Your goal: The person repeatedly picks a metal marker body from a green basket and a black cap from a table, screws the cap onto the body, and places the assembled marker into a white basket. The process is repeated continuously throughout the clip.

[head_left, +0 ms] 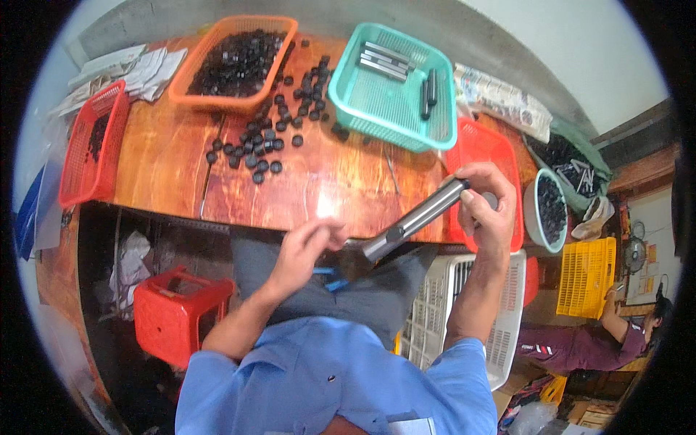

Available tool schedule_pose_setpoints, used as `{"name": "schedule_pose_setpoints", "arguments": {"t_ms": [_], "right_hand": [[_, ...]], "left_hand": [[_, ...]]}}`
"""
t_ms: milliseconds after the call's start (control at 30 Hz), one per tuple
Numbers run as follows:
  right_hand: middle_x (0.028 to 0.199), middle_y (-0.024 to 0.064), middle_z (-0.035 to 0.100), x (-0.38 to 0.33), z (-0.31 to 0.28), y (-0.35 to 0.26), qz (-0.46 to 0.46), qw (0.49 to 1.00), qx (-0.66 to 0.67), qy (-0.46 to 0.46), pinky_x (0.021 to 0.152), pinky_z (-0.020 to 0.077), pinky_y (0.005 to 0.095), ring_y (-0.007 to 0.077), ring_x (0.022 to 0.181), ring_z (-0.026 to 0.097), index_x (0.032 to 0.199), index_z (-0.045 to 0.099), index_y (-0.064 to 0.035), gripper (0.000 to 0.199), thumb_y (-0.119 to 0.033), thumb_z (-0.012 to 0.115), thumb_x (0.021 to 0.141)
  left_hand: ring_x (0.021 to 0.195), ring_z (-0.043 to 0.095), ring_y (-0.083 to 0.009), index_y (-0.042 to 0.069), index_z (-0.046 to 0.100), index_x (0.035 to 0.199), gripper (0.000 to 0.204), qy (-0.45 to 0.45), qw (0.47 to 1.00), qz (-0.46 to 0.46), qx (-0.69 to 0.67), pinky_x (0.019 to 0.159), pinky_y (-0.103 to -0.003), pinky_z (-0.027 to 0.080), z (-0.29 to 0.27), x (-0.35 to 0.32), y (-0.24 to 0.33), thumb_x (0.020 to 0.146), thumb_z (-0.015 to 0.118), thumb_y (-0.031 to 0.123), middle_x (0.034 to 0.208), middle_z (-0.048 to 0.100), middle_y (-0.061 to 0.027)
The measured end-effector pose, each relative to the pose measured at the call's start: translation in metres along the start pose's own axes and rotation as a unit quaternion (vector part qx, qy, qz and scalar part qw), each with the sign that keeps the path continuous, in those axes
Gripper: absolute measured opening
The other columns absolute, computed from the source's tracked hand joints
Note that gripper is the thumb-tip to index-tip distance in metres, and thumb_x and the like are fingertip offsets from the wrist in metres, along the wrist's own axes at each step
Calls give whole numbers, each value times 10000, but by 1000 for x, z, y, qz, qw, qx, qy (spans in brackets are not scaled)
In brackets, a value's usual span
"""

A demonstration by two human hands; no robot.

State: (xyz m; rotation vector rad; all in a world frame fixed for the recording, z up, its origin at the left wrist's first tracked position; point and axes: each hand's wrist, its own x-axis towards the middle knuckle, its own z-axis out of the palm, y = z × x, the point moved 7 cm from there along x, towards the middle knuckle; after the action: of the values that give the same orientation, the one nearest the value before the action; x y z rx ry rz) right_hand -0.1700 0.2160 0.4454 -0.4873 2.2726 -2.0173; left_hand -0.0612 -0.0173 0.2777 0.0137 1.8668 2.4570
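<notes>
My right hand [487, 201] is closed around a bundle of silvery and dark metal tubes [428, 212], slanting down to the left over the table's front edge. A round black end shows partway along the bundle, and a grey round end sticks out by my fingers. To the left, my left hand [308, 250] hangs above my lap with its fingers bent together close to the lower tube ends. Whatever it pinches is too blurred to make out. Loose black caps [261, 141] are strewn over the wooden table [163, 163] beyond my hands.
An orange basket [181, 90] of black pieces and a turquoise basket [395, 127] with several tubes stand at the back. Red baskets [72, 185] flank the table. On the right are a pale bowl [535, 210], a white crate [511, 319] and a person [580, 346] by a yellow crate [583, 279].
</notes>
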Motion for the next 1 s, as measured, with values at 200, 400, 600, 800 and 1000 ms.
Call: {"name": "schedule_pose_setpoints", "arguments": {"t_ms": [200,400,600,800,1000], "right_hand": [[773,22,631,-31,15,52,98,994,11,-41,402,302,190,20,452,430,1071,676,3,248,-43,636,830],[954,165,699,-47,18,85,116,989,91,-30,364,285,181,20,408,405,1207,550,42,401,-73,636,833],[1004,124,701,-61,29,94,126,980,152,-37,411,322,170,22,505,472,1260,542,-14,442,-56,680,842],[978,178,711,-65,36,92,117,983,137,-25,379,287,168,18,447,451,1253,520,25,505,-106,699,799],[985,172,711,-65,39,94,121,984,130,-24,375,288,166,17,442,444,1247,527,26,490,-109,690,804]], "left_hand": [[999,608,-153,-50,484,1377,517,-246,938,-163,-180,881,-311,514,59,1,-6,1043,482,345,1148,632,-116],[1056,602,-146,-15,474,1399,485,-259,944,-176,-105,907,-311,488,78,-8,-19,978,607,184,1188,644,-103],[1055,609,-140,-2,462,1414,511,-259,943,-188,-95,920,-302,493,80,-12,-33,958,644,142,1185,654,-100],[1057,631,-152,-22,483,1387,483,-274,953,-132,-13,941,-315,506,76,-14,-32,956,643,129,1140,679,-107],[1026,655,-171,-42,515,1331,434,-215,971,-82,59,926,-326,516,73,-14,-24,943,641,106,1108,686,-132]]}}
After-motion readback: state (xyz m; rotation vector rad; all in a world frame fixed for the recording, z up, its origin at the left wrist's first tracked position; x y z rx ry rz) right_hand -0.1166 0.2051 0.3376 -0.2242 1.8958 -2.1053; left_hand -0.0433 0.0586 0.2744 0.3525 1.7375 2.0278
